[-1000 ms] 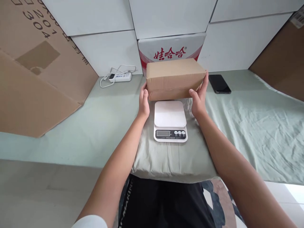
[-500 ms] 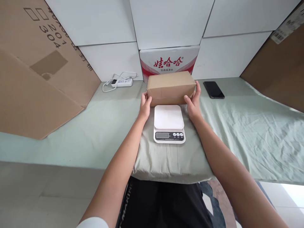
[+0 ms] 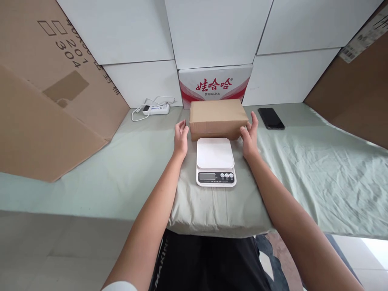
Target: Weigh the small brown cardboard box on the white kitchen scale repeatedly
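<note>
A brown cardboard box (image 3: 218,117) rests on the cloth behind a white kitchen scale (image 3: 215,153), its near face close to the scale's back edge. Nothing lies on the scale's plate, and its display looks blank. My left hand (image 3: 181,139) is open just off the box's left end, with a small gap between. At the right end, my right hand (image 3: 250,135) has thumb and fingers apart, close by the corner; whether a fingertip still touches the cardboard I cannot tell.
A white carton with red print (image 3: 214,84) stands behind the box. A white power strip with a cable (image 3: 156,109) lies at the back left, a black phone (image 3: 271,118) at the right. Large cardboard panels (image 3: 69,129) flank the green cloth-covered table (image 3: 145,161).
The box has come down level onto the cloth behind the scale. My left hand has let go of it and moved left; my right hand's fingers have loosened at its corner.
</note>
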`<move>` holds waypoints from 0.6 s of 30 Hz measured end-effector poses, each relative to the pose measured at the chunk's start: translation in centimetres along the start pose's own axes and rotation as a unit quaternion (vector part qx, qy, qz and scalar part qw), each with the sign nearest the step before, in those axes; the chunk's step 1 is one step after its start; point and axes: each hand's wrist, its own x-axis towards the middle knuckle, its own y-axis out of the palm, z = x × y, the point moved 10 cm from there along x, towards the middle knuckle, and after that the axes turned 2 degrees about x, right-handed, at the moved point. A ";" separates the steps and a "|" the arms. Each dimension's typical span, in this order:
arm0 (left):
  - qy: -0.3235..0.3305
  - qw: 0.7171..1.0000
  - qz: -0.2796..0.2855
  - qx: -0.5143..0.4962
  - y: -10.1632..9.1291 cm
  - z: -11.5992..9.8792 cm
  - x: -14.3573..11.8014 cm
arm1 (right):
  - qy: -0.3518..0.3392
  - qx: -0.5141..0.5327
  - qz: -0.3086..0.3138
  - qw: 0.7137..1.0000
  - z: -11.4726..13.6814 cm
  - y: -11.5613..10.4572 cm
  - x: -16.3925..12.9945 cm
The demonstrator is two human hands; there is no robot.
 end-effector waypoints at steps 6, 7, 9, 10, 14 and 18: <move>0.002 0.994 0.107 0.007 3.3 -1.4 -1.3 | 0.049 0.020 0.001 0.999 -0.9 1.0 -0.1; 0.007 0.994 0.113 0.006 3.5 -1.7 -1.5 | 0.050 0.020 0.001 0.999 -0.9 1.1 -0.1; 0.006 0.994 0.111 0.006 3.5 -1.9 -1.6 | 0.055 0.022 0.006 0.998 -0.9 1.4 0.0; 0.003 0.994 0.108 0.008 3.5 -1.8 -1.6 | 0.058 0.025 0.008 0.998 -0.9 1.4 0.0; 0.000 0.995 0.102 0.012 3.3 -1.5 -1.5 | 0.068 0.032 0.005 0.997 -1.1 1.3 -0.1; -0.003 0.995 0.097 0.006 3.2 -1.2 -1.4 | 0.056 0.035 0.010 0.998 -1.1 1.3 -0.2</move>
